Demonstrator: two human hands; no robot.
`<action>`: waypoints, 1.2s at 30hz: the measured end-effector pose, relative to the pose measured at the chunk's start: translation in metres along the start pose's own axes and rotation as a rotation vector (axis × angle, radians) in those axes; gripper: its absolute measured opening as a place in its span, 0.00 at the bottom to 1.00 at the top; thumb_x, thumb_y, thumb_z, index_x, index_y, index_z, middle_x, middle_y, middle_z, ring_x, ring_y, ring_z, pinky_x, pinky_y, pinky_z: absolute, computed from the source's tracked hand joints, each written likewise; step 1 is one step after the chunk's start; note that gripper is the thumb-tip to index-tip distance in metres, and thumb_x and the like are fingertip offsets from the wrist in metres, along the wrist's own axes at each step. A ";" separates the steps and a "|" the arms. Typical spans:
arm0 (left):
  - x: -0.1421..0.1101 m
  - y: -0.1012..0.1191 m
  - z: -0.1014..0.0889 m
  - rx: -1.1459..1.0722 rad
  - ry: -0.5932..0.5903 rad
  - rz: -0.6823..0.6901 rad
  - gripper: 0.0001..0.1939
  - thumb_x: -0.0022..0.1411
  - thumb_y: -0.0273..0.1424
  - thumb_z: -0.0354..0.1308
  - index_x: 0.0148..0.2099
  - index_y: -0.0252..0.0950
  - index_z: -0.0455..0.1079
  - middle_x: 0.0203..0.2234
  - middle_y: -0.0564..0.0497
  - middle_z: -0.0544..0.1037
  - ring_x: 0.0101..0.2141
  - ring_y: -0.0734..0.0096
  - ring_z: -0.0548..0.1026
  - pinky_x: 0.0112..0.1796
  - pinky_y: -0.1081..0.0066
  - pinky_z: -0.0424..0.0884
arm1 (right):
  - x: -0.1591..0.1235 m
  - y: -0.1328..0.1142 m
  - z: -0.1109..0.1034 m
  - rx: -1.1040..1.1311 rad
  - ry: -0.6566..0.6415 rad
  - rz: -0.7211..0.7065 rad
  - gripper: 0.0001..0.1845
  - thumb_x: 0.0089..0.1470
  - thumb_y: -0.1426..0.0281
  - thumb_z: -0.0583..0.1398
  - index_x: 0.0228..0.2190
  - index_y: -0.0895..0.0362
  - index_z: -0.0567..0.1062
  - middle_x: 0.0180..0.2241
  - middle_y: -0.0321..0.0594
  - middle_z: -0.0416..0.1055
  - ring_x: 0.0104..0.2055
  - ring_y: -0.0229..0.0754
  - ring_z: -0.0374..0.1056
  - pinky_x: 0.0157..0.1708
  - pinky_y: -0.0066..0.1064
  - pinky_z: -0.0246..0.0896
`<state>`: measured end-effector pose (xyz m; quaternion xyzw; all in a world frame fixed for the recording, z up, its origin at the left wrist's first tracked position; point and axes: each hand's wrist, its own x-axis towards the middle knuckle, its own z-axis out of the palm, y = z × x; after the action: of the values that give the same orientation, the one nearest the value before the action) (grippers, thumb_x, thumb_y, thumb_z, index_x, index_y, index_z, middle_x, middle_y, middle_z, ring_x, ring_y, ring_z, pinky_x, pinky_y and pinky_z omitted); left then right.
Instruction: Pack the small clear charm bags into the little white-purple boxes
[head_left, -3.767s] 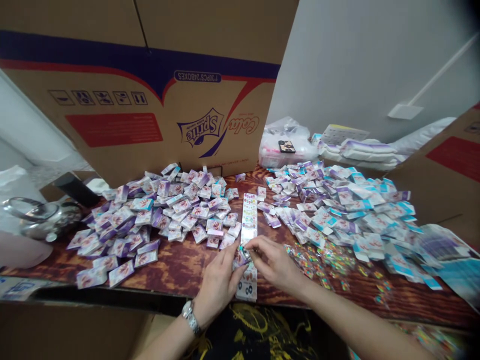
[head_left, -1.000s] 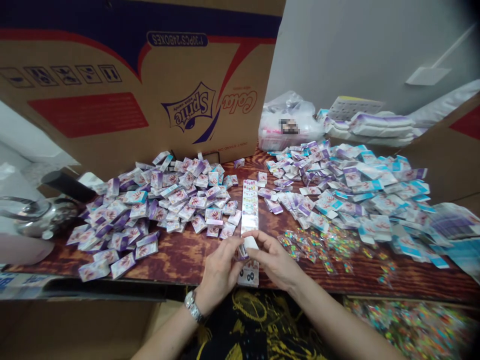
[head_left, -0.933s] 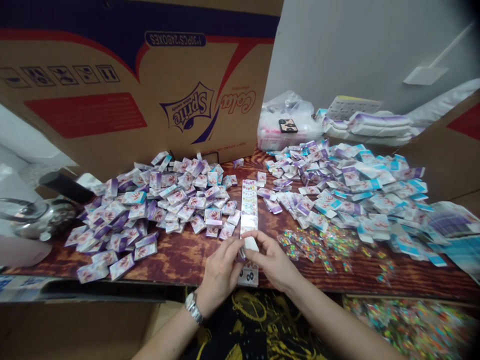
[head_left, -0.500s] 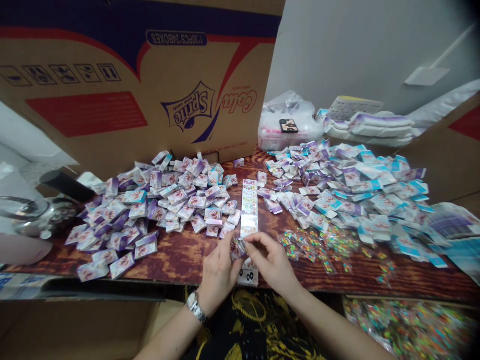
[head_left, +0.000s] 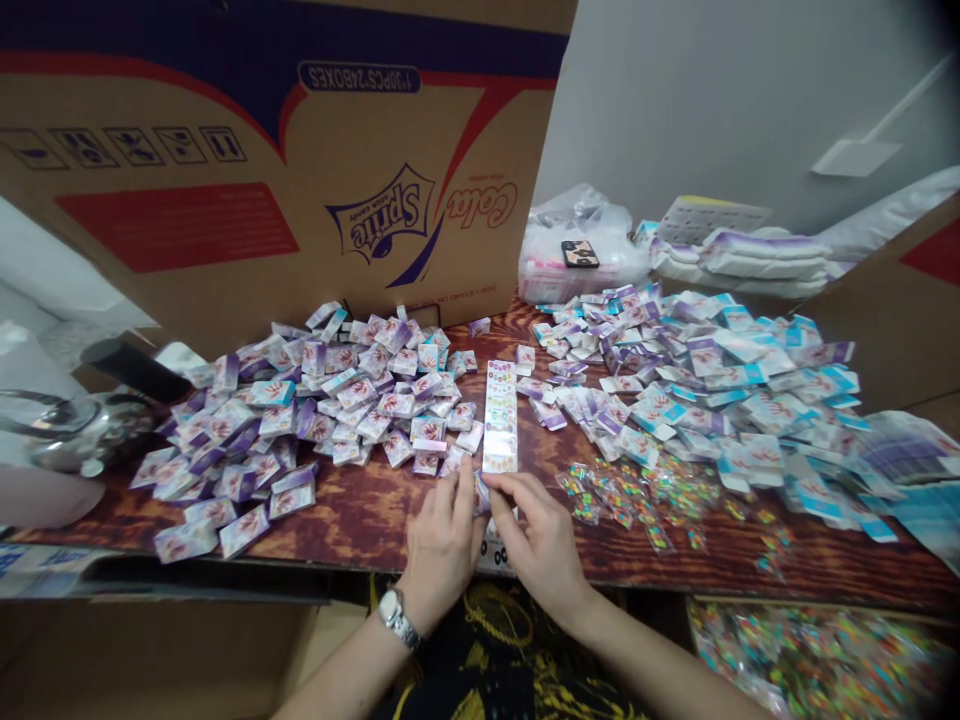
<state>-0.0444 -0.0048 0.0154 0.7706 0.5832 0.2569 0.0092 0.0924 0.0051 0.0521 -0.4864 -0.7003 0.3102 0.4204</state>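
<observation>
Clenched fingers of the left hand (head_left: 442,545) pinch a small shiny foil packet (head_left: 481,495); the right hand (head_left: 538,535) presses in just beside it, though whether it grips cannot be told; a large brown cardboard carton (head_left: 225,150) with red and navy print stands behind a dark-grained wooden table (head_left: 360,530); a broad heap of white-and-turquoise packets (head_left: 712,390) lies to the right, a heap of white-and-purple packets (head_left: 300,420) to the left; a long, narrow white printed strip (head_left: 500,417) runs between them, its near end under the hands; the foil packet sits there, between both hands; clear bags of multicoloured pieces (head_left: 615,505) lie nearby; a silver wristwatch (head_left: 397,618) circles the left wrist.
</observation>
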 end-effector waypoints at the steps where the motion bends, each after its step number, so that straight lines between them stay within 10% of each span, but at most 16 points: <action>1: 0.001 0.001 0.000 0.020 -0.009 -0.009 0.34 0.62 0.27 0.47 0.66 0.33 0.36 0.45 0.39 0.69 0.41 0.60 0.71 0.38 0.66 0.73 | -0.004 0.001 0.003 -0.038 0.009 -0.054 0.16 0.58 0.74 0.51 0.47 0.52 0.71 0.42 0.44 0.72 0.44 0.45 0.67 0.45 0.40 0.63; 5: 0.004 0.002 -0.001 0.017 -0.046 -0.047 0.33 0.63 0.27 0.45 0.66 0.30 0.35 0.42 0.40 0.70 0.36 0.65 0.72 0.33 0.71 0.72 | -0.015 0.010 0.009 -0.139 0.022 -0.271 0.23 0.58 0.76 0.51 0.54 0.52 0.64 0.49 0.45 0.69 0.50 0.48 0.64 0.49 0.45 0.60; 15: 0.010 -0.012 -0.007 0.098 -0.079 -0.004 0.33 0.60 0.26 0.49 0.65 0.32 0.42 0.42 0.42 0.70 0.37 0.65 0.71 0.33 0.71 0.70 | -0.006 0.019 0.011 -0.109 -0.174 -0.223 0.29 0.60 0.73 0.49 0.61 0.54 0.50 0.56 0.47 0.60 0.57 0.46 0.58 0.54 0.43 0.58; 20: 0.073 -0.073 -0.052 0.342 0.050 -0.112 0.28 0.63 0.35 0.48 0.63 0.31 0.51 0.37 0.42 0.72 0.31 0.65 0.71 0.27 0.72 0.68 | 0.030 0.051 -0.012 -0.190 -0.220 -0.132 0.27 0.60 0.67 0.51 0.60 0.53 0.54 0.54 0.47 0.64 0.56 0.48 0.59 0.53 0.45 0.58; 25: 0.135 -0.116 -0.092 0.424 0.250 -0.155 0.34 0.59 0.35 0.54 0.64 0.28 0.47 0.59 0.30 0.52 0.56 0.36 0.55 0.49 0.46 0.60 | 0.073 0.101 -0.036 -0.424 -0.261 -0.153 0.27 0.59 0.64 0.52 0.59 0.56 0.57 0.58 0.48 0.58 0.60 0.50 0.54 0.57 0.47 0.50; 29: 0.109 -0.084 -0.065 0.228 0.228 0.051 0.30 0.60 0.32 0.53 0.62 0.30 0.51 0.61 0.34 0.51 0.61 0.42 0.47 0.55 0.44 0.52 | 0.082 0.123 -0.030 -0.521 -0.476 -0.214 0.36 0.53 0.59 0.58 0.59 0.59 0.56 0.61 0.50 0.51 0.63 0.52 0.45 0.60 0.45 0.45; 36: 0.002 -0.003 0.021 -0.062 -0.293 0.383 0.25 0.61 0.32 0.52 0.59 0.31 0.56 0.56 0.37 0.64 0.59 0.52 0.57 0.52 0.51 0.63 | 0.080 0.132 -0.021 -0.559 -0.512 -0.221 0.35 0.51 0.56 0.60 0.56 0.59 0.62 0.59 0.51 0.56 0.62 0.55 0.47 0.59 0.48 0.44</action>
<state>-0.0378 0.0034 -0.0030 0.8954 0.4109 0.1573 0.0683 0.1525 0.1258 -0.0270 -0.4110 -0.8880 0.1718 0.1144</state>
